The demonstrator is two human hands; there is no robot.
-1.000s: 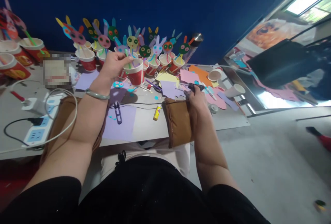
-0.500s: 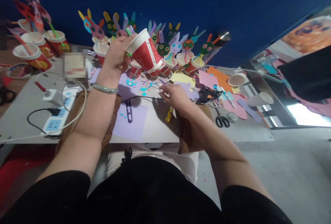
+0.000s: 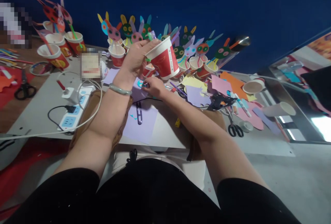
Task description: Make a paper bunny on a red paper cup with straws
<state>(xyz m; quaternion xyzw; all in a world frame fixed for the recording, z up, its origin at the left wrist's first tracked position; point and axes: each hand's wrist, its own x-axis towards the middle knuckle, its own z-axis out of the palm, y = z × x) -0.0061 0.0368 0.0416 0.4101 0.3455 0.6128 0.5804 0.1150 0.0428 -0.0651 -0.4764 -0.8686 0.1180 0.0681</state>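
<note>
My left hand point(image 3: 136, 58) is wrapped round the rim of a red and white paper cup point(image 3: 163, 60), holding it tilted above the table. Something green, perhaps a straw, shows by its rim. Low over the table, my right hand point(image 3: 155, 87) has its fingers pinched at the right edge of a small blue paper face point(image 3: 140, 83). The fingertips partly cover this face. Nearer me, black thread snips point(image 3: 139, 113) lie on a purple paper sheet point(image 3: 144, 127). A yellow object point(image 3: 177, 123) is partly hidden beneath my right forearm.
Several cups with paper rabbit heads point(image 3: 117, 52) line the back by the blue wall. A power strip point(image 3: 74, 112) with cables lies left. Black-handled scissors point(image 3: 235, 130), a tape roll point(image 3: 246, 126), coloured paper point(image 3: 232, 85) and a white cup point(image 3: 280, 109) are right.
My right hand has moved left, from the scraps in the middle to the blue paper face. My left hand still holds the cup. The whole view has shifted, showing more of the left side.
</note>
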